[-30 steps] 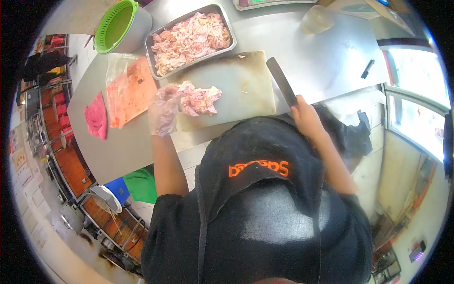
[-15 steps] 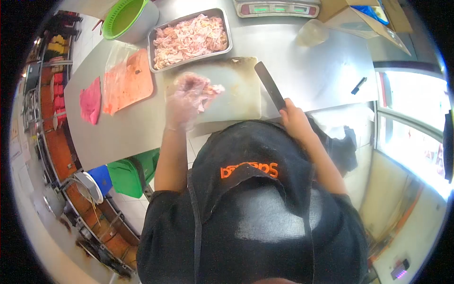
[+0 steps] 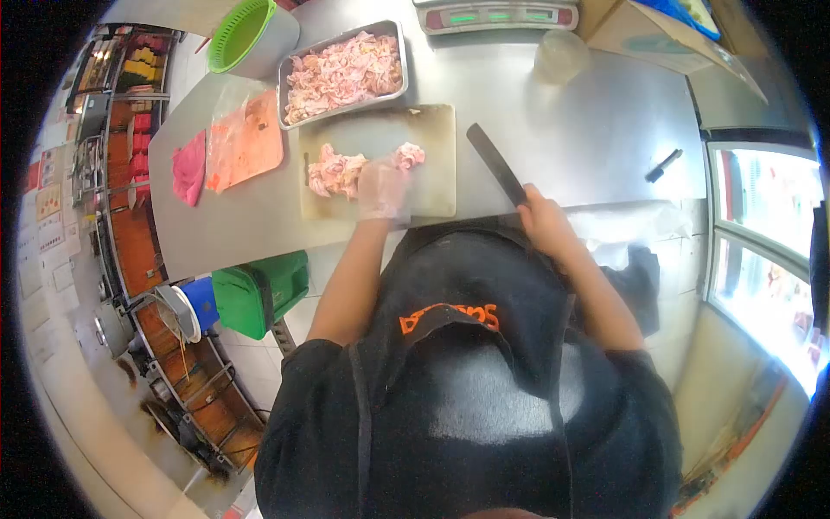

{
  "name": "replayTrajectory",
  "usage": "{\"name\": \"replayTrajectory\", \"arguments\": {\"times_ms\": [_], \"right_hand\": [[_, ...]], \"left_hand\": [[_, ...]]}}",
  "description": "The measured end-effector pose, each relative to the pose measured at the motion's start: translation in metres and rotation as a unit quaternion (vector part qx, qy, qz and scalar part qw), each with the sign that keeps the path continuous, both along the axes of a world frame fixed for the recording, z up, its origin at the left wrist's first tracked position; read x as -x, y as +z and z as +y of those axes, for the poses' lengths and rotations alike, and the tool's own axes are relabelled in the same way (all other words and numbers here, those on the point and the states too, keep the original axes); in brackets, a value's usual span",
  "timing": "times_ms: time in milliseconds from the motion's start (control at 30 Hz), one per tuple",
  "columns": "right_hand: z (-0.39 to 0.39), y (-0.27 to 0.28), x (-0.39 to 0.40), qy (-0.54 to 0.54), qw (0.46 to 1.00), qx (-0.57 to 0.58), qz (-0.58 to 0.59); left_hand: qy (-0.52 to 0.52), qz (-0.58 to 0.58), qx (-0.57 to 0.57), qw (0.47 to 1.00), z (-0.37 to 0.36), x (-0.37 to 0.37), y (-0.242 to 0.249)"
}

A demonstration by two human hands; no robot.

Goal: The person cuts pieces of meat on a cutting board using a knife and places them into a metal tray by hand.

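Observation:
In a clear plastic glove, my left hand [image 3: 383, 188] is over the cutting board [image 3: 437, 186], blurred by motion, so its fingers do not show clearly. A heap of pale pink raw meat [image 3: 335, 171] lies just left of it on the board, touching or very close. To its upper right sits a smaller piece of raw meat [image 3: 408, 156]. My bare right hand [image 3: 545, 218] is wrapped round the handle of a knife [image 3: 497, 164] with a long, broad dark blade. That blade points up and left, above the steel table right of the board.
A metal tray [image 3: 402, 65] heaped with raw meat stands behind the board. Left are an orange-red board [image 3: 255, 151] partly under a plastic bag, and a pink cloth [image 3: 188, 169]. A scale [image 3: 501, 17], a clear container [image 3: 562, 56] and a black marker [image 3: 664, 165] are also on the table [image 3: 596, 121].
My left hand has moved right across the board. The meat it held up now lies on the board as a heap and a smaller piece. My right hand keeps the knife in about the same position.

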State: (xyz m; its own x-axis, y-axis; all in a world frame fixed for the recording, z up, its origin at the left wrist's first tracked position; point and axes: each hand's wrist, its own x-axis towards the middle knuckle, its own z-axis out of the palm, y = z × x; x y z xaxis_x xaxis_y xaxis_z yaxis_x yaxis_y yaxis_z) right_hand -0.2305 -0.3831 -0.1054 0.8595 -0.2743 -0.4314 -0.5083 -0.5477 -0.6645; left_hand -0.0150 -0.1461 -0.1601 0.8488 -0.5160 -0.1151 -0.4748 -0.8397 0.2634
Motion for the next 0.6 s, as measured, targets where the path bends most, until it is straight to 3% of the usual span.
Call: {"name": "replayTrajectory", "arguments": {"times_ms": [67,133,167,200,233,333,400,467,533,567,600], "right_hand": [[-0.002,-0.012,0.011,-0.004,1.0,0.002,-0.028],[-0.006,-0.017,0.015,-0.007,0.998,0.002,-0.066],[-0.007,-0.017,0.017,-0.008,0.997,0.003,-0.073],[-0.007,-0.019,0.019,-0.012,0.997,0.003,-0.079],[-0.007,-0.023,0.021,-0.018,0.996,-0.006,-0.084],[-0.008,-0.034,0.028,-0.052,0.994,-0.022,-0.094],[-0.01,-0.037,0.028,-0.064,0.993,-0.067,-0.075],[-0.007,-0.042,0.026,-0.073,0.994,-0.055,-0.062],[-0.001,-0.047,0.028,-0.081,0.995,-0.039,-0.045],[0.0,-0.05,0.027,-0.067,0.994,-0.034,-0.075],[0.0,-0.051,0.025,-0.05,0.993,-0.026,-0.105]], "left_hand": [[-0.019,-0.01,-0.001,1.0,0.007,-0.001,0.006],[0.059,0.102,0.049,0.992,0.016,-0.008,0.029],[0.059,0.094,0.044,0.993,0.023,-0.013,0.031],[0.111,0.202,0.224,0.947,0.03,-0.017,0.034],[0.155,0.302,0.391,0.855,0.035,-0.021,0.036],[0.129,0.311,0.43,0.838,0.034,-0.025,0.064],[0.169,0.354,0.402,0.828,0.015,-0.015,0.106],[0.21,0.395,0.376,0.812,0.002,-0.012,0.118],[0.136,0.34,0.274,0.889,-0.002,-0.014,0.114],[0.132,0.344,0.274,0.888,-0.001,-0.021,0.106],[0.055,0.211,0.102,0.971,0.005,-0.029,0.091]]}}
